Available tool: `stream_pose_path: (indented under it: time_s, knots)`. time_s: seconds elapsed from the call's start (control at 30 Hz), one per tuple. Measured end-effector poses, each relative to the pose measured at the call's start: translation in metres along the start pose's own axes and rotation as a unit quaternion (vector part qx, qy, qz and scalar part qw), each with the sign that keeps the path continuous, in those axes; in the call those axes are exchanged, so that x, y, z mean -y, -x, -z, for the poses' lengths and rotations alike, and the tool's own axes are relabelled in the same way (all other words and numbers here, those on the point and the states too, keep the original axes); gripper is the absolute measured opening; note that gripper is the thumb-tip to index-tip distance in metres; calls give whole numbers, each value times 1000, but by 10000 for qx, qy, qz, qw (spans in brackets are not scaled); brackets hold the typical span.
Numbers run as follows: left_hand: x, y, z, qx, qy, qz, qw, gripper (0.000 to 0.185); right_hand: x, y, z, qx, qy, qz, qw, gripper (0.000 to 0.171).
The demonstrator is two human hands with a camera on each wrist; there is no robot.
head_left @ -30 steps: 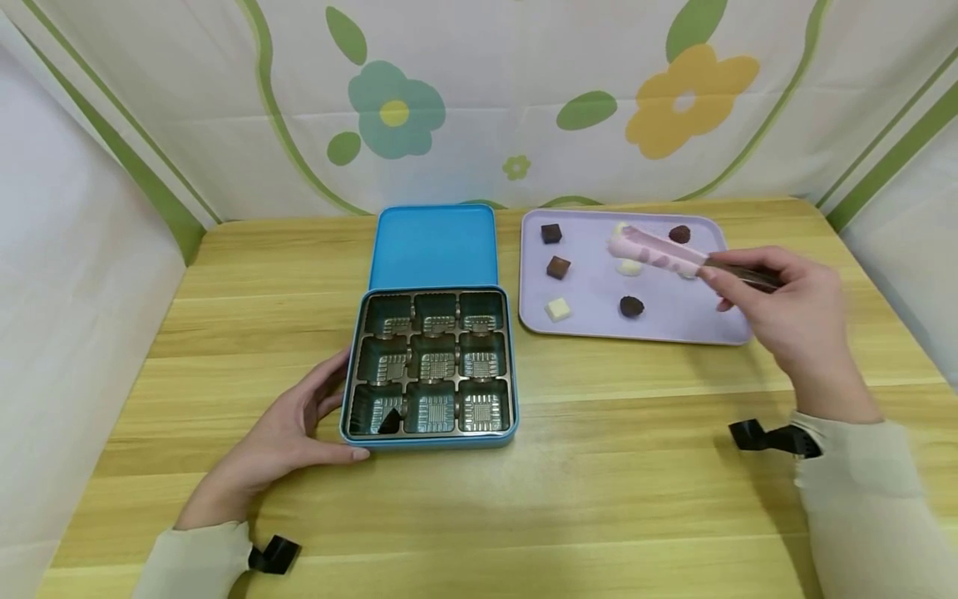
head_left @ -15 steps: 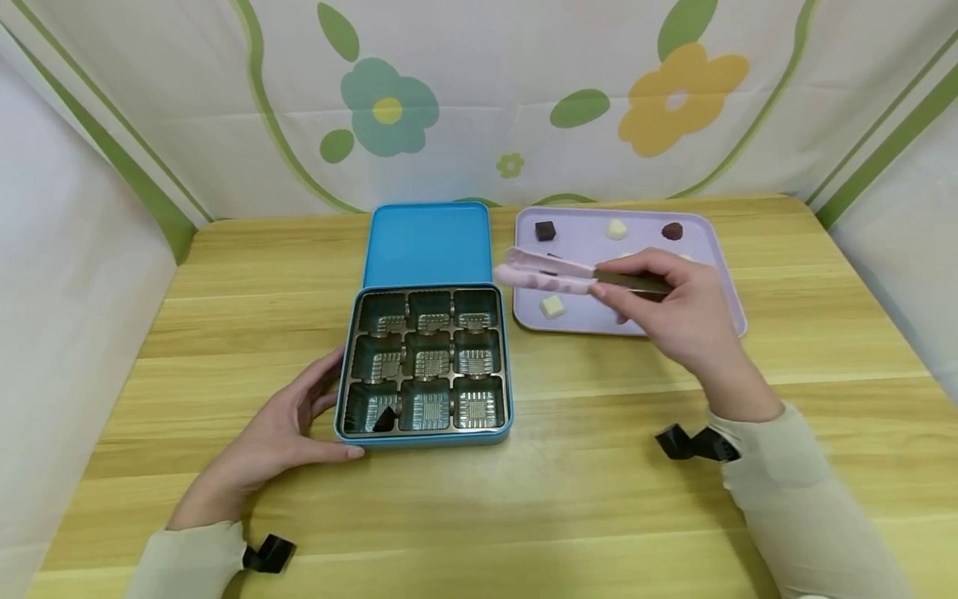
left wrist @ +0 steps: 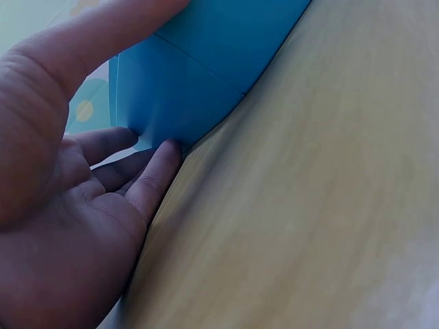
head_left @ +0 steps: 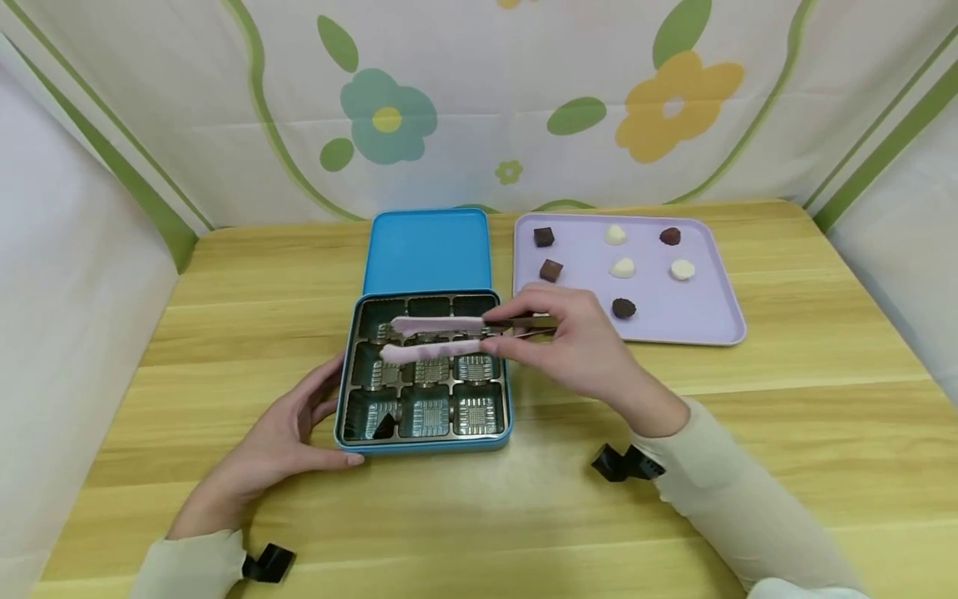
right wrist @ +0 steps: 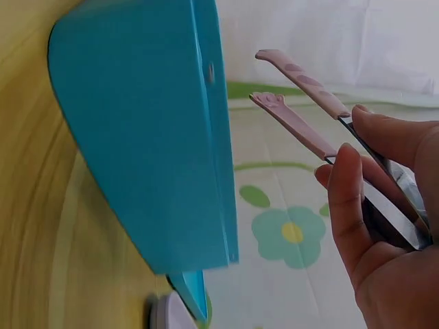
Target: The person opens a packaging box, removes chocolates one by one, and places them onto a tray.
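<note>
My right hand (head_left: 565, 337) holds a pair of pink-tipped tongs (head_left: 430, 351) with metal handles, pinched between thumb and fingers. The tong arms stand apart over the upper half of the blue tin (head_left: 437, 445), and in the right wrist view nothing shows between their paw-shaped tips (right wrist: 269, 100). A dark chocolate piece (head_left: 385, 427) leans in the front-left compartment of the tin's gridded insert (head_left: 430, 413). At the tin's front-left corner, my left hand (head_left: 280, 433) holds it steady, thumb along the front and fingertips against the left side.
A lilac tray (head_left: 696, 320) lies at the right with several chocolates, among them a dark cube (head_left: 544, 237), a white heart (head_left: 622, 268) and a dark shell (head_left: 624, 309). Behind the tin lies its flat blue lid (head_left: 429, 249). A flowered cloth (head_left: 464, 100) hangs behind the table.
My right hand has moved left from over the tray to over the tin with the tongs, whose arms are now wider apart. The left hand stays at the tin's corner.
</note>
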State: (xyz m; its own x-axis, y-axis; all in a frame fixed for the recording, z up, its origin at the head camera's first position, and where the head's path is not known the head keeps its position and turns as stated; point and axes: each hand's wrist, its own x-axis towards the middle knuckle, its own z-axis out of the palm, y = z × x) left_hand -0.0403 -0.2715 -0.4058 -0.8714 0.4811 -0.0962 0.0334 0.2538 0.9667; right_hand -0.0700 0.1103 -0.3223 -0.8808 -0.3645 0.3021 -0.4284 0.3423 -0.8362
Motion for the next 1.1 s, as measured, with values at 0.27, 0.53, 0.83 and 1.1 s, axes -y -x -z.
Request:
stream_pose_path:
  time_s: [0.27,0.53,0.83,1.1]
  knots:
    - [0,2,1,-11,-3,-6,10000,123,5,-8,-24,693,-253,374,9966,23]
    - [1,2,2,10,3,4,10000,123,4,-13,-31,937,3,728,9929,21]
    - [0,1,1,-14,-77,0,10000,122,4,-13,-33,1207,299,1091,9862,20]
    - [1,1,1,16,-38,-42,10000,122,27,-35,-39,2028,1070,1147,9666,16]
